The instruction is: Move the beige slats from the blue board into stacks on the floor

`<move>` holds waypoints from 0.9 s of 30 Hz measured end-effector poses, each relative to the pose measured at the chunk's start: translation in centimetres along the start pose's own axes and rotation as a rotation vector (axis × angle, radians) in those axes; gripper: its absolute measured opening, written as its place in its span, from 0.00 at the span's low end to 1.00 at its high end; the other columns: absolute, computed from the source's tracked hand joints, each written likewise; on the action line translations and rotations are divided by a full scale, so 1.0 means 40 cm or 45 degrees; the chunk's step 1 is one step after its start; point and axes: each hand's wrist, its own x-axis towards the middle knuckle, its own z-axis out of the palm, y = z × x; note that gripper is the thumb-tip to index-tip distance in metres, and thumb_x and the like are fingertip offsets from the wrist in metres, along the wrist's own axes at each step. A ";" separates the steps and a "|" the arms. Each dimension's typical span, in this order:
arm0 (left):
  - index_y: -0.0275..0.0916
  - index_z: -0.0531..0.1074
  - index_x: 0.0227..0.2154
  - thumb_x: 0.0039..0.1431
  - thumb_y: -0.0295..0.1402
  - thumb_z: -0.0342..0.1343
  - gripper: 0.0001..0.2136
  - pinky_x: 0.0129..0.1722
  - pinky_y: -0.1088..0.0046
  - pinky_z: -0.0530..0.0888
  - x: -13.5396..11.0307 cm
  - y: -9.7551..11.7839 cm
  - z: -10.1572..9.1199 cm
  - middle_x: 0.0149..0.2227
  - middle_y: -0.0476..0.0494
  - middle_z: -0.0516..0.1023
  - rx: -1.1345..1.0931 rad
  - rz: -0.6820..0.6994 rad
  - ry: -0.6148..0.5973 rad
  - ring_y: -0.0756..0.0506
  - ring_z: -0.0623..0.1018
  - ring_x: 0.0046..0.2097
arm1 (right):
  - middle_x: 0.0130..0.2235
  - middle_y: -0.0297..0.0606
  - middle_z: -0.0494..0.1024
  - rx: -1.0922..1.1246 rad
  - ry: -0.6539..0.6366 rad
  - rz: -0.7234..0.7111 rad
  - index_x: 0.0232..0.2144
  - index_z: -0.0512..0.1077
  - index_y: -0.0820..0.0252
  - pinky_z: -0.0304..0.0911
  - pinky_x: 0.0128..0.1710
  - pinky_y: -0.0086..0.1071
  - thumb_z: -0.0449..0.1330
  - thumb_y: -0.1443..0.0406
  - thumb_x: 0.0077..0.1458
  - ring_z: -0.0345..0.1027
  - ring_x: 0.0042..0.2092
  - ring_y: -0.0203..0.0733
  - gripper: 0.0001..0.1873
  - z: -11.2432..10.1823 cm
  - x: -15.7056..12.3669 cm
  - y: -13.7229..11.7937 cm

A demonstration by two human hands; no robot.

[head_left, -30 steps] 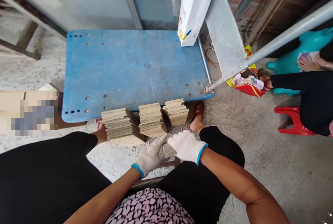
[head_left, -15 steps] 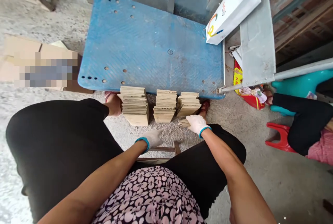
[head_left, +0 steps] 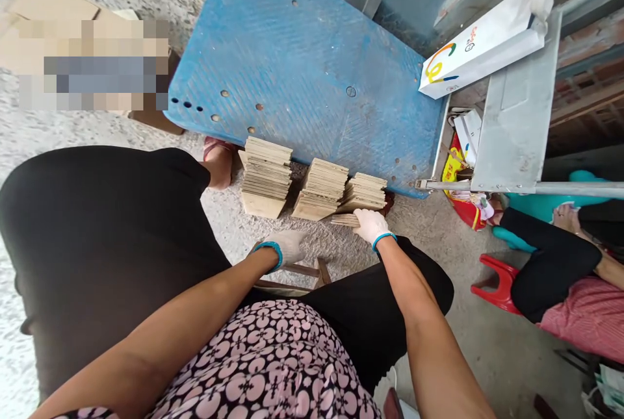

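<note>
The right hand (head_left: pixel 370 225) closes its grip on a small wooden stack (head_left: pixel 344 219) on the floor — the left hand (head_left: pixel 288 247) hangs loosely open, holding nothing.

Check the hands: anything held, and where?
Right hand rests on the near end of a short wood stack on the floor; a closed grip cannot be told. Left hand holds nothing.

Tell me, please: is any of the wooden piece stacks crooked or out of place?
Yes. The left stack has upper pieces shifted sideways, so its edges are uneven. The middle stack leans. A few loose pieces lie flat on the floor under the right hand, apart from the right stack.
</note>
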 end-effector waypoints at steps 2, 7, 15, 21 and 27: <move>0.35 0.69 0.59 0.54 0.40 0.59 0.29 0.52 0.68 0.69 0.003 -0.003 0.007 0.55 0.34 0.75 -0.008 -0.020 -0.003 0.37 0.74 0.54 | 0.52 0.47 0.74 0.011 0.002 -0.004 0.52 0.67 0.58 0.63 0.47 0.39 0.60 0.58 0.58 0.71 0.52 0.50 0.21 -0.002 0.001 0.000; 0.35 0.69 0.59 0.53 0.38 0.59 0.29 0.53 0.67 0.68 0.005 -0.003 0.012 0.55 0.33 0.75 0.012 -0.040 -0.021 0.36 0.73 0.55 | 0.52 0.47 0.74 0.047 0.020 -0.004 0.52 0.66 0.57 0.63 0.47 0.39 0.60 0.58 0.58 0.70 0.52 0.50 0.21 -0.003 0.002 0.004; 0.37 0.66 0.63 0.53 0.36 0.56 0.32 0.56 0.64 0.69 -0.014 0.018 -0.017 0.58 0.32 0.73 0.107 -0.068 -0.085 0.35 0.72 0.58 | 0.49 0.47 0.75 0.074 0.058 -0.002 0.49 0.67 0.59 0.64 0.45 0.38 0.61 0.58 0.58 0.71 0.50 0.51 0.19 -0.007 0.001 0.001; 0.33 0.64 0.65 0.56 0.34 0.54 0.32 0.59 0.64 0.67 -0.024 0.038 -0.040 0.60 0.29 0.69 0.165 -0.057 -0.120 0.35 0.70 0.61 | 0.49 0.50 0.75 0.084 0.153 0.059 0.50 0.67 0.63 0.63 0.48 0.39 0.62 0.60 0.58 0.71 0.50 0.51 0.20 -0.009 -0.019 -0.010; 0.34 0.66 0.63 0.55 0.33 0.55 0.31 0.59 0.65 0.67 -0.026 0.040 -0.037 0.61 0.29 0.68 0.192 -0.044 -0.140 0.35 0.70 0.61 | 0.55 0.50 0.73 0.161 0.272 0.092 0.55 0.66 0.62 0.61 0.54 0.38 0.56 0.61 0.63 0.68 0.54 0.48 0.20 -0.038 -0.052 -0.019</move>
